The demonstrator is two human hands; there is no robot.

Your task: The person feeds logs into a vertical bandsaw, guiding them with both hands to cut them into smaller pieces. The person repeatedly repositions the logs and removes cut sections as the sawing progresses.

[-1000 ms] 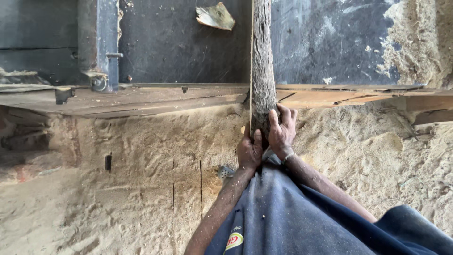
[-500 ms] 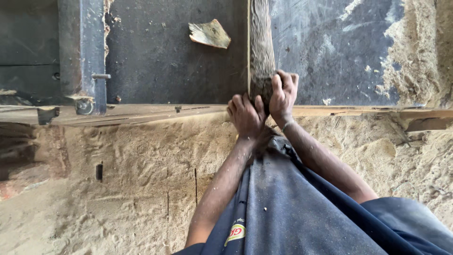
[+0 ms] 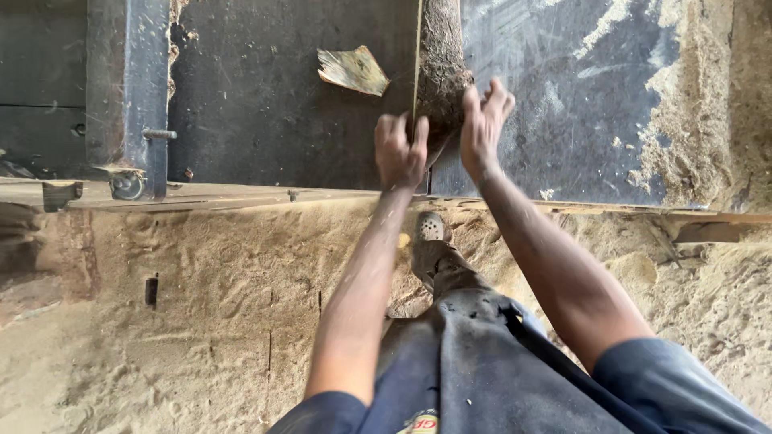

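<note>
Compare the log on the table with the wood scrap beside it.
The log is long, round and bark-covered, running off the top of the view; the scrap is small, flat and pale. Both hands, left and right, are at the log's end; the scrap lies untouched. Both rest on the dark table.

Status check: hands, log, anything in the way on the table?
Both hands, left hand and right hand, pressed on the log end. Log lies on the dark table. Wood scrap lies left of it, apart.
</note>
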